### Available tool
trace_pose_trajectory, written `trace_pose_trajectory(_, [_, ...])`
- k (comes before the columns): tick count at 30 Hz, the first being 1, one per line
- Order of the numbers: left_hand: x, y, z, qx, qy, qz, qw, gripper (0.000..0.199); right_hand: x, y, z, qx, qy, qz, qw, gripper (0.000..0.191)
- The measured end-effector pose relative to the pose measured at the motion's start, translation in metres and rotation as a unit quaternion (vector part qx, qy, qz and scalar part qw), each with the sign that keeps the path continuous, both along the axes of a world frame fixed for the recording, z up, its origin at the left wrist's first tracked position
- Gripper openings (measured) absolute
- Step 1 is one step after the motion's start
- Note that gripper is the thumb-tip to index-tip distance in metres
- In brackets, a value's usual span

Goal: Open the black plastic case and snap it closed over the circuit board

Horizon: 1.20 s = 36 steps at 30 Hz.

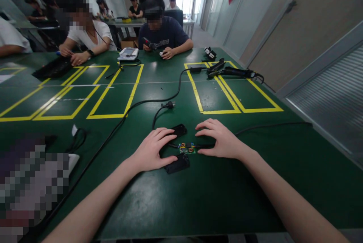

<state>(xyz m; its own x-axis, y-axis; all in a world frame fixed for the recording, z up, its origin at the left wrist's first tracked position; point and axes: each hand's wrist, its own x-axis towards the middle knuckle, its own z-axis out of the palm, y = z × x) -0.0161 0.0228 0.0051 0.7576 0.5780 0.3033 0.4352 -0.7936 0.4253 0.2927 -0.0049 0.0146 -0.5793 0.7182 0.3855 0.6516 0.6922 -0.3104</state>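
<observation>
A small green circuit board (185, 150) with copper coils lies on the table between my hands, with black cable running from both its sides. My left hand (154, 150) rests at its left, fingers apart, fingertips at two black plastic case halves. One case half (179, 130) lies beyond the board, the other case half (178, 164) on the near side. To the right, my right hand (218, 139) curves over the black cable (205, 146), thumb and fingers spread apart. Beyond my left hand lies a power plug (170, 104) on its cord.
A long black cable (138, 103) crosses the green table (215, 197). Yellow tape frames (221, 112) mark its far part, where black tools (229, 71) lie. A pixelated object (34, 186) is at the left. Across the table, a person (166, 33) handles a dark tool; another person (90, 35) sits beside them.
</observation>
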Motion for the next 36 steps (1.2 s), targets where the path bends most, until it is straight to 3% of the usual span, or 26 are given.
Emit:
trace_pose_trajectory(4, [-0.002,0.001,0.0,-0.002,-0.013,-0.005,1.0,0.049,0.005,0.002,0.0,-0.028,-0.013,0.001,1.0,0.018])
trace_pose_trajectory(16, [0.001,0.002,-0.002,-0.007,-0.052,-0.002,0.999,0.037,-0.035,-0.005,-0.02,0.011,0.015,0.019,1.0,0.02])
trace_pose_trajectory(33, [0.0,0.003,-0.002,-0.021,-0.087,0.016,0.996,0.029,-0.027,-0.003,-0.021,-0.006,0.014,0.018,1.0,0.017])
trace_pose_trajectory(36, [0.0,0.002,0.001,-0.016,-0.101,0.021,0.994,0.02,-0.027,-0.004,-0.019,-0.016,0.02,0.018,0.999,0.015])
